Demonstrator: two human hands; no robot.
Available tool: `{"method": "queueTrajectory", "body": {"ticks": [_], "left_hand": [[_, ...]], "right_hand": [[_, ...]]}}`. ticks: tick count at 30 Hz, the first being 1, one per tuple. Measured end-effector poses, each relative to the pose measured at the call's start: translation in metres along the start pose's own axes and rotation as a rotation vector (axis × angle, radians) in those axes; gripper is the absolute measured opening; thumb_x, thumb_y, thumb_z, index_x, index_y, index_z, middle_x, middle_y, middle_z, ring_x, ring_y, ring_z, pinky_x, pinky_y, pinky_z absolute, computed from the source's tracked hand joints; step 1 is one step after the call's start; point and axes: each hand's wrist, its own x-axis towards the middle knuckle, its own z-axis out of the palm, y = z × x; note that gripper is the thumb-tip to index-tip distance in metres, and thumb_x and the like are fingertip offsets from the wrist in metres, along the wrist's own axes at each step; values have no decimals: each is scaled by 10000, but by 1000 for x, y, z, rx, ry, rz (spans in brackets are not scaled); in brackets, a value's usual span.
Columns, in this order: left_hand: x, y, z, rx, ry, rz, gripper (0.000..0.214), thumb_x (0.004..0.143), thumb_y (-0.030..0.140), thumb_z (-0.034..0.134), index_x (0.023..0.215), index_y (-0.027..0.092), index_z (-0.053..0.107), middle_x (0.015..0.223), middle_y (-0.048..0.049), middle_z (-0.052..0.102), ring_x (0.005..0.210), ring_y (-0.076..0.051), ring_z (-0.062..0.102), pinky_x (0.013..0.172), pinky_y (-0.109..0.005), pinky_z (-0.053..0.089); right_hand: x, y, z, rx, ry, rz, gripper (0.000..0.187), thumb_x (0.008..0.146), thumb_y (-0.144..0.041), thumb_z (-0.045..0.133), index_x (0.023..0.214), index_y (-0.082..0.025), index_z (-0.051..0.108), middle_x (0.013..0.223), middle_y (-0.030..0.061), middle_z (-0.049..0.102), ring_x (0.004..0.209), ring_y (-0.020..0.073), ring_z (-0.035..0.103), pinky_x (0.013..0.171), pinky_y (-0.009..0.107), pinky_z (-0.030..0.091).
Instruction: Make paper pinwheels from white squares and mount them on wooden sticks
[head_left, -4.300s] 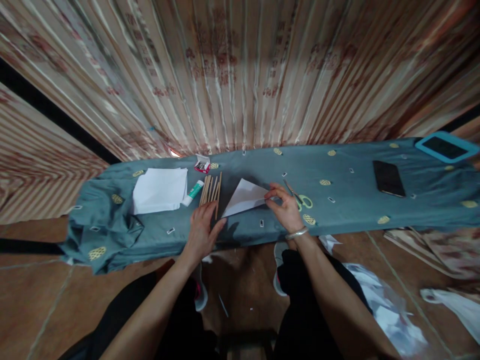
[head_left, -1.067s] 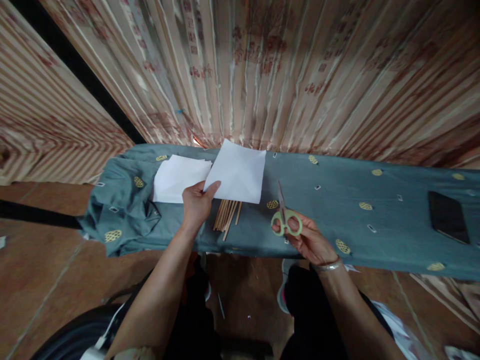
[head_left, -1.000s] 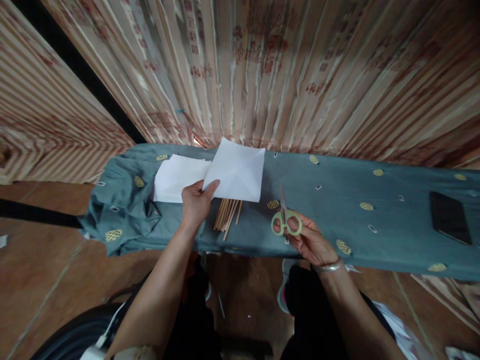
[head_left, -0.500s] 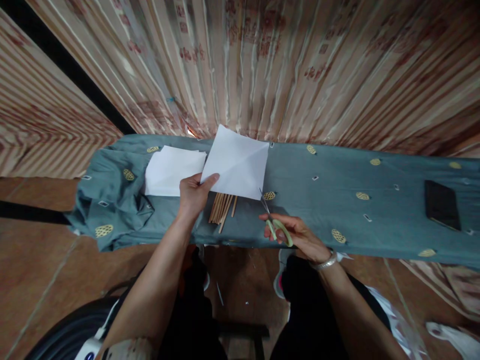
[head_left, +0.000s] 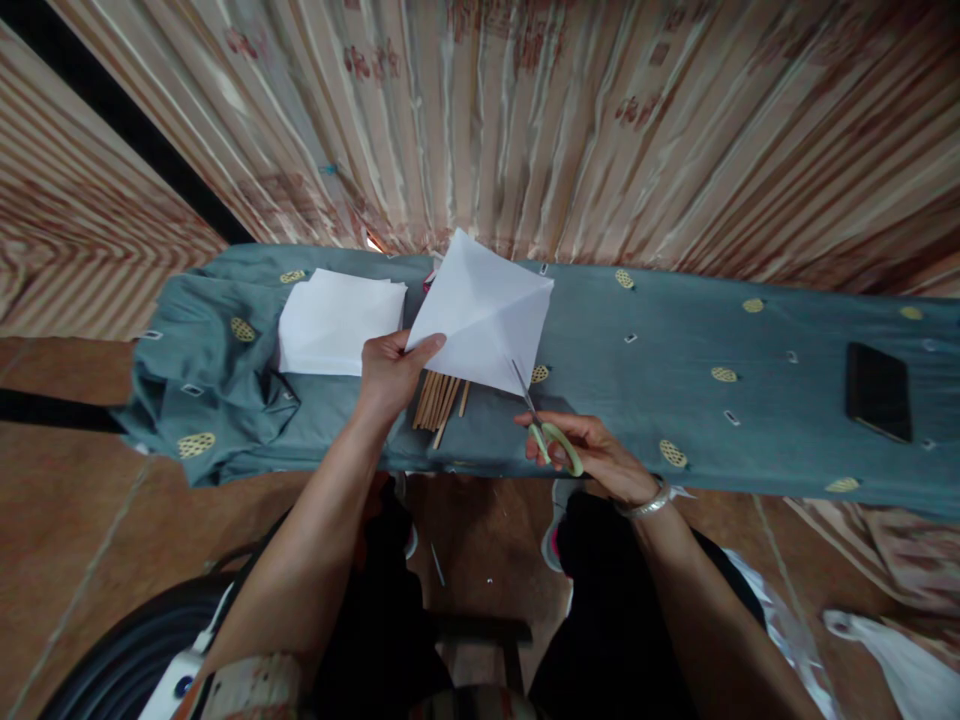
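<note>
A square sheet of white paper [head_left: 487,310] with diagonal creases is pinched by its left corner in my left hand [head_left: 397,370], thumb on top. My right hand [head_left: 585,450] grips green-handled scissors [head_left: 555,445]. Their blades point up and away from me, and the tips overlap the paper near its lower corner; whether they are cutting I cannot tell. Under the near edge of the sheet lies a bundle of thin wooden sticks [head_left: 437,405], partly hidden. Left of my left hand sits a stack of white paper [head_left: 341,325].
A green cloth with yellow pineapple prints covers the narrow table [head_left: 675,380]. On its right part lies a black phone-like object [head_left: 877,390]. A pleated curtain [head_left: 525,130] hangs behind. At lower left are a black round stool [head_left: 127,660] and a white power strip [head_left: 176,685].
My left hand has raised and tilted the paper a little. The scissors' tips have shifted from the sheet's lower right corner further over the sheet. The view has moved slightly.
</note>
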Motion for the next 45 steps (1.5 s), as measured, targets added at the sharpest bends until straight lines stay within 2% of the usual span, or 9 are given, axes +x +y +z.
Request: {"method": "queueTrajectory", "body": {"ticks": [11, 21, 28, 37, 45], "left_hand": [[0, -1, -2, -5, -12, 0, 242, 638, 364, 773, 694, 129, 758, 600, 5, 644, 576, -132, 539, 549, -253, 422], [2, -5, -3, -1, -18, -11, 271, 633, 393, 782, 734, 142, 774, 624, -6, 677, 595, -145, 566, 573, -262, 450], [1, -2, -2, -15, -13, -20, 264, 622, 375, 784, 726, 133, 772, 612, 1, 663, 583, -140, 555, 565, -260, 438], [1, 0, -1, -34, -23, -22, 221, 618, 346, 779, 683, 137, 754, 599, 8, 656, 560, -125, 531, 559, -254, 432], [1, -1, -2, 5, -22, -16, 253, 625, 379, 776, 688, 136, 754, 591, 11, 644, 560, -121, 528, 543, -242, 419]], "right_hand": [[-1, 0, 1, -15, 11, -2, 430, 718, -327, 818, 1122, -206, 732, 750, -4, 677, 643, 85, 565, 591, 206, 473], [0, 6, 0, 56, 19, 57, 408, 723, -299, 819, 1108, -191, 739, 709, -8, 679, 600, 73, 573, 561, 199, 493], [0, 5, 2, 101, 85, 110, 449, 676, -293, 855, 1088, -149, 748, 687, 0, 684, 554, 58, 585, 530, 178, 511], [2, 10, 2, 81, 80, 71, 371, 714, -290, 833, 1062, -186, 757, 656, -26, 668, 546, 49, 571, 520, 166, 492], [3, 11, 2, 35, 94, 68, 430, 680, -381, 850, 1048, -181, 752, 643, -28, 665, 531, 54, 551, 511, 185, 476]]}}
